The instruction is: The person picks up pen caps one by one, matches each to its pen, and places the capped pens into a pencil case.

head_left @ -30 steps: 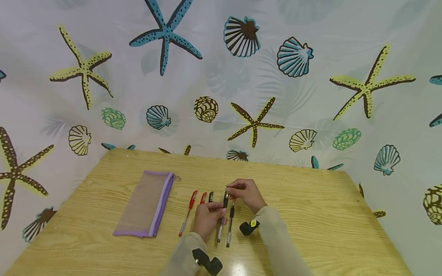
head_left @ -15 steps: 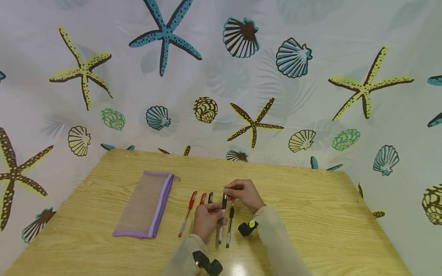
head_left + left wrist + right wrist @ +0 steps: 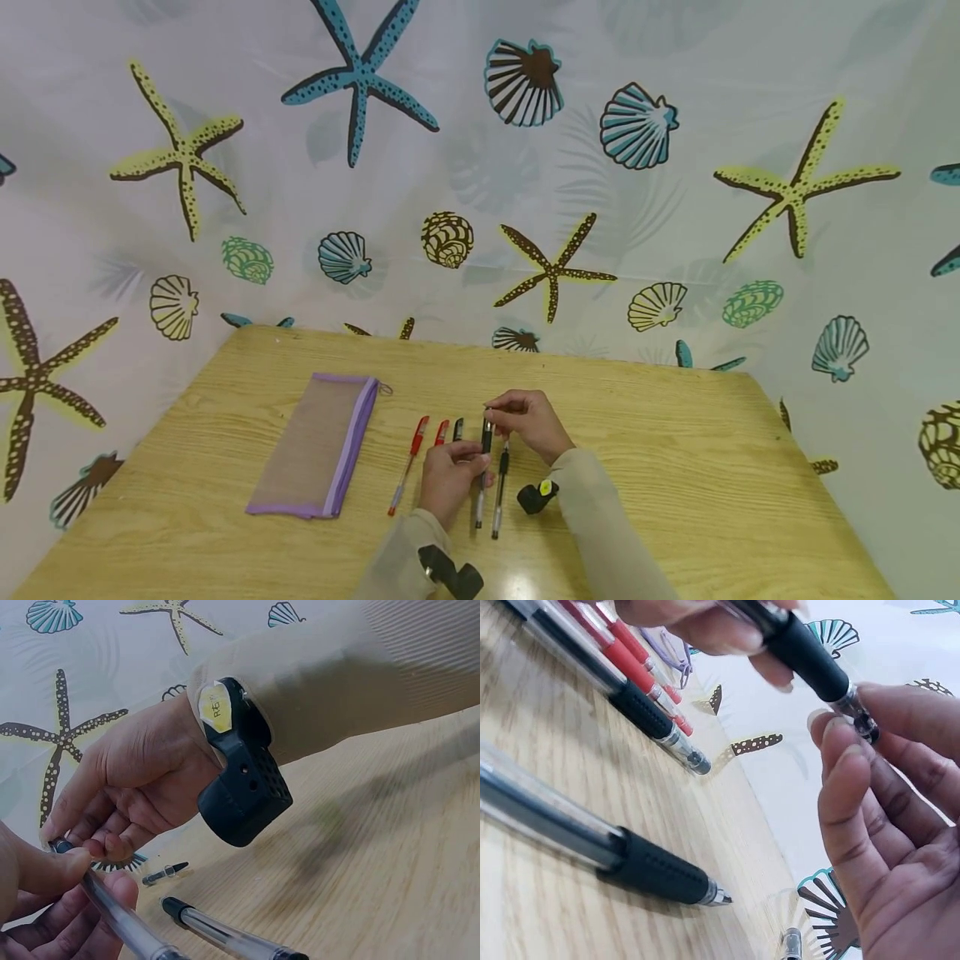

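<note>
My left hand (image 3: 450,479) holds a clear-barrelled gel pen (image 3: 480,500) by its black grip, tip end pointing away. At that tip end, my right hand (image 3: 534,423) pinches with thumb and fingers; in the right wrist view its fingertips surround the pen's clear end (image 3: 861,720). Just right of the held pen lies another black pen (image 3: 500,487), its bare metal point (image 3: 718,895) showing in the right wrist view. A small clear cap with a black clip (image 3: 166,874) lies beyond it in the left wrist view.
Left of my hands lie a red pen (image 3: 411,454), a second red pen (image 3: 442,431) and a black pen (image 3: 458,428), the latter two partly hidden by my left hand. A mesh pouch with purple edging (image 3: 315,446) lies farther left. Behind the wooden table (image 3: 675,467) hangs a seashell-print curtain (image 3: 450,167).
My right hand has shifted slightly left with the pen's far end, and the held pen stands a little straighter away from me. Both hands keep their hold; the other pens and pouch stay put.
</note>
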The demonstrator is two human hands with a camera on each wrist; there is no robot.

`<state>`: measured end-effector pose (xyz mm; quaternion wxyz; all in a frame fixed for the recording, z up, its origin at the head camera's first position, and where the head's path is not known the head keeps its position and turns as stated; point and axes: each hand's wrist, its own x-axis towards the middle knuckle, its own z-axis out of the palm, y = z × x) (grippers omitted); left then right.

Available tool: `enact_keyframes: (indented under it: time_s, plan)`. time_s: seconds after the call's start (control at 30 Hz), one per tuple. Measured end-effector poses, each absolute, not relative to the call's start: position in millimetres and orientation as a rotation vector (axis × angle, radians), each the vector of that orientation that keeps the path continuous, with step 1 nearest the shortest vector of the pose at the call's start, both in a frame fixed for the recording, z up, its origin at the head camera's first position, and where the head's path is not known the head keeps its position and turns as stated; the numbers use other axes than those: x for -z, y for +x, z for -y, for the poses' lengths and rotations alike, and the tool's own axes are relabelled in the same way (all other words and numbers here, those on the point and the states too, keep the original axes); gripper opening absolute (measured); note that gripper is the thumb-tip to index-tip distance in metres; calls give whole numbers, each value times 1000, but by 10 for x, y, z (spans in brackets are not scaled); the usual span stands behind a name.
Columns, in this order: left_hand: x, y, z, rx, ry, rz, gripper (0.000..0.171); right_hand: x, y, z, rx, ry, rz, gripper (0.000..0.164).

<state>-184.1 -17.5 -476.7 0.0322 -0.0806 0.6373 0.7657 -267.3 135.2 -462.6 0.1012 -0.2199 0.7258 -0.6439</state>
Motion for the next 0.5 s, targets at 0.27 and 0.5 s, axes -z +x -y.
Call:
enact_keyframes:
  time_s: [0.27, 0.5]
  plan:
    - [4770, -1834, 182, -2350, -234, -1982, 25, 4677, -2687, -1343, 1877, -681, -2173, 33]
    - [4773, -1849, 203, -2303, -232, -2023, 25, 4691, -2700, -1343, 1833, -672, -2238, 33]
